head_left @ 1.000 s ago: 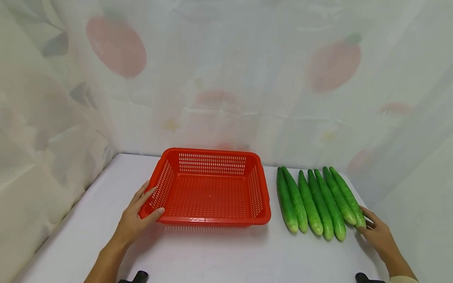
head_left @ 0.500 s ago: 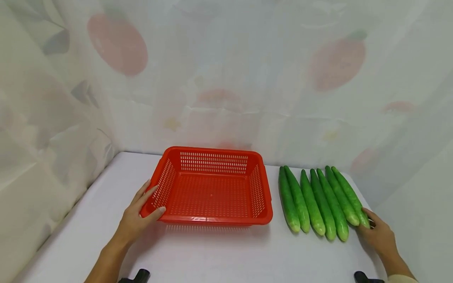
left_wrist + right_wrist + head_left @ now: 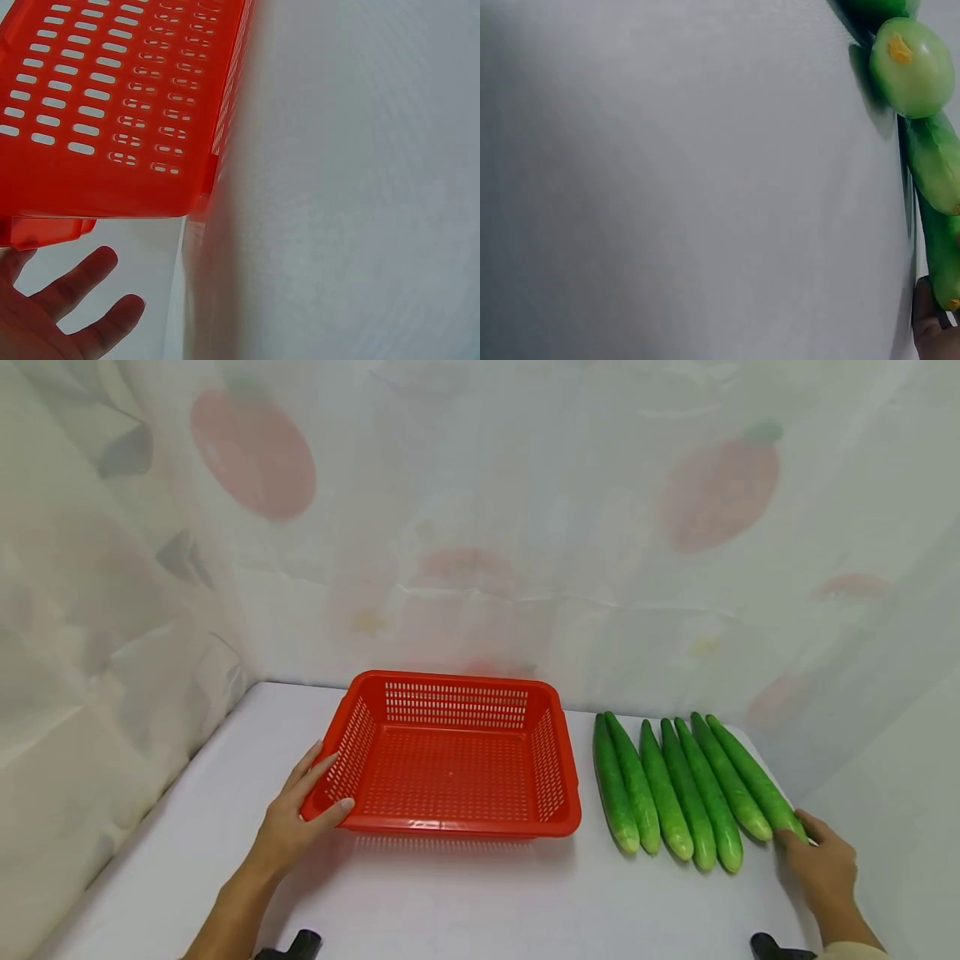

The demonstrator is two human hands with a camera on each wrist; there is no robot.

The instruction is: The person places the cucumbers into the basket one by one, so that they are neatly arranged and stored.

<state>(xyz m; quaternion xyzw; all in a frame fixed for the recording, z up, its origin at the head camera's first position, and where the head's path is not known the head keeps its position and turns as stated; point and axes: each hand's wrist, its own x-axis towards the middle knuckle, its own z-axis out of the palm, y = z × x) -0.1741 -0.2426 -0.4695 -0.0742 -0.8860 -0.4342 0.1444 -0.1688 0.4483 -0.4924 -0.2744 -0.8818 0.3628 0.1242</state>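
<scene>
A red plastic basket (image 3: 450, 777) with slotted walls sits on the white table, with nothing inside it. My left hand (image 3: 288, 827) rests at its near left corner, fingers spread and fairly straight along the rim. The left wrist view shows those fingers (image 3: 82, 281) spread beside the basket wall (image 3: 112, 180). Several green cucumbers (image 3: 663, 793) lie side by side to the basket's right. With my right hand (image 3: 821, 860) I pinch the pale near end of the rightmost cucumber (image 3: 757, 777), which is angled away from its neighbours. Part of that hand shows at the edge of the right wrist view.
A pale curtain (image 3: 480, 527) printed with fruit hangs behind the table and along the left side. The white tabletop (image 3: 465, 902) extends in front of the basket. Two black objects (image 3: 300, 946) poke in at the bottom edge.
My right hand has shifted right, taking the near end of the rightmost cucumber with it, so a gap opens to its neighbour. My left hand stays at the basket corner.
</scene>
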